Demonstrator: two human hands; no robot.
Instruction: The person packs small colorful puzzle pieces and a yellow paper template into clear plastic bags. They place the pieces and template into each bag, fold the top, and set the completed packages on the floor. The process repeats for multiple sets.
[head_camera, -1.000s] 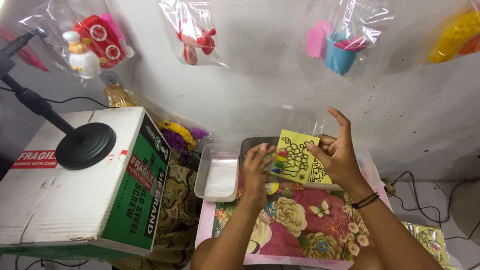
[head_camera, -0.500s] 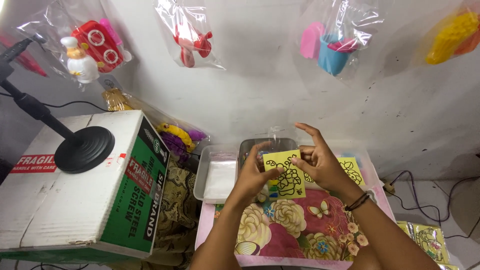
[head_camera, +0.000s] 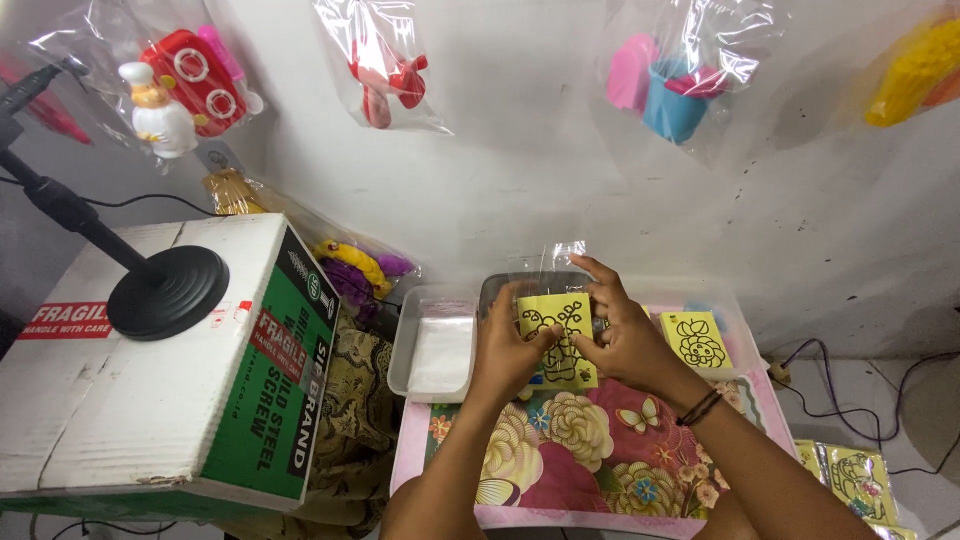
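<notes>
A yellow card with a black outline drawing (head_camera: 556, 330) is held upright between both hands over a floral-patterned pink board (head_camera: 590, 450). My left hand (head_camera: 505, 350) grips the card's left edge. My right hand (head_camera: 625, 335) pinches its right edge, and a clear plastic sleeve (head_camera: 555, 262) sticks up behind the card's top. A second yellow drawing card (head_camera: 697, 340) lies in the tray just right of my right hand.
A clear tray (head_camera: 405, 352) holding clear sleeves sits left of my hands. A large cardboard box (head_camera: 190, 380) with a black round stand base (head_camera: 167, 290) stands at left. Bagged toys (head_camera: 185, 90) hang on the wall. More bagged yellow cards (head_camera: 858, 480) lie at lower right.
Both hands have brought the yellow card down and to the left, in front of the tray, uncovering the second yellow card at right. A clear sleeve now shows behind the held card.
</notes>
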